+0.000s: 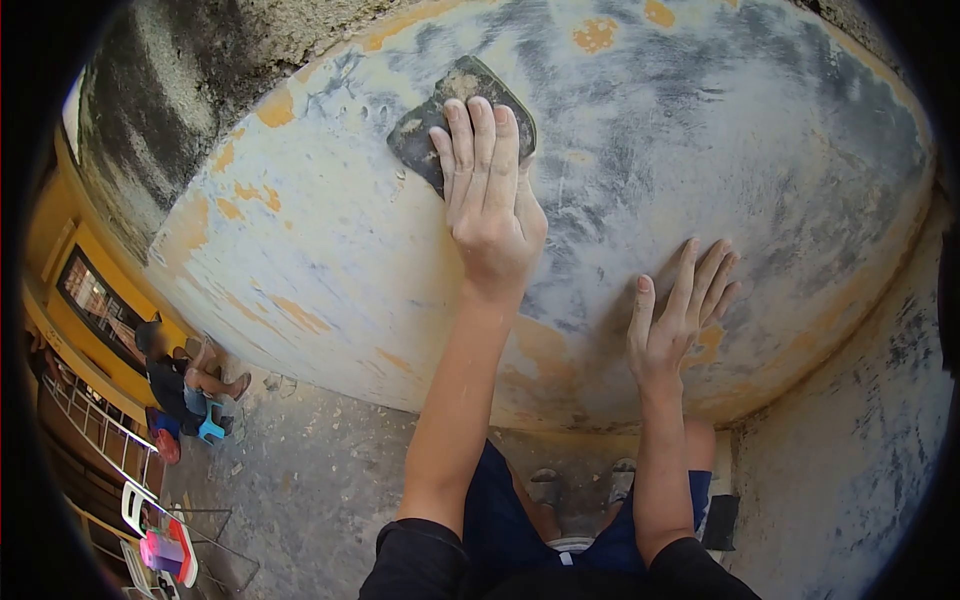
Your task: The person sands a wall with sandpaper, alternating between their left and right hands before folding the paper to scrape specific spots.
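My left hand (490, 190) lies over a dark, flat sheet (415, 135) with worn light patches, pressing it to the upper part of the wall. Its fingers point up and lie on the sheet, whose corners stick out above and to the left. White dust covers the fingers. Lower and to the right, my right hand (680, 315) rests against the wall (340, 240) with fingers spread and nothing in it. The wall surface is whitish with grey smears and orange patches.
A seated person (175, 375) is at the left on a blue stool (212, 422). Near them are a metal ladder (105, 430), a red-and-white chair (183, 550) and a pink container (160, 552). Another wall (850, 470) stands at the right.
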Action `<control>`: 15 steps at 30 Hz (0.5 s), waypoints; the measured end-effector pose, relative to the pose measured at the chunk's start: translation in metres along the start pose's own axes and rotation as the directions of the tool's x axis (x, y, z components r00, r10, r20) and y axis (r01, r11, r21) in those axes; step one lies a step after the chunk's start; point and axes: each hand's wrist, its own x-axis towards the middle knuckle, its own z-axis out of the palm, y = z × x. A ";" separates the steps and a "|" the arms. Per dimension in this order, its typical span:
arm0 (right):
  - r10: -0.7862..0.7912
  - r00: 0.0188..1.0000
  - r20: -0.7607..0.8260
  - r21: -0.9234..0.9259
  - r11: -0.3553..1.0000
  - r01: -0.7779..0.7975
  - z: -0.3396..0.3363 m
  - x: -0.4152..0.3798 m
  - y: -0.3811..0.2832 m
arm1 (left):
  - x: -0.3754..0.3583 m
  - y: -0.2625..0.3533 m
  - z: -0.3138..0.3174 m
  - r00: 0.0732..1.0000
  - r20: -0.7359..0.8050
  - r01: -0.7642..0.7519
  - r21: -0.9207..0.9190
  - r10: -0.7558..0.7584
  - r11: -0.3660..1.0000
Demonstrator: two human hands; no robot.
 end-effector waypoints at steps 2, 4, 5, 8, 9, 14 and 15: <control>0.003 1.000 -0.005 -0.017 1.000 -0.003 0.002 0.001 0.002 | -0.015 0.006 -0.003 1.000 0.008 0.017 -0.002 -0.017 1.000; -0.030 0.999 -0.018 -0.033 0.999 0.029 0.005 -0.002 0.007 | -0.045 0.009 -0.009 0.999 0.016 0.040 0.003 -0.040 0.999; -0.033 0.999 -0.018 -0.033 0.999 0.033 0.006 -0.002 0.010 | -0.064 0.009 -0.011 0.997 0.045 0.062 0.018 -0.062 0.998; -0.050 0.999 -0.002 -0.058 0.997 0.050 0.006 -0.005 0.014 | -0.052 0.009 -0.012 0.995 0.067 0.069 0.015 -0.069 0.998; -0.040 0.999 -0.008 -0.050 0.998 0.040 0.007 -0.005 0.014 | -0.035 0.008 -0.012 0.997 0.056 0.056 0.002 -0.057 0.998; -0.027 1.000 -0.005 -0.068 0.997 0.027 0.005 -0.002 0.009 | 0.002 0.002 -0.005 1.000 -0.002 0.016 0.015 -0.016 1.000; -0.040 0.999 -0.006 -0.069 0.997 0.040 0.006 -0.002 0.011 | -0.008 0.004 -0.008 0.999 0.019 0.028 0.027 -0.028 0.999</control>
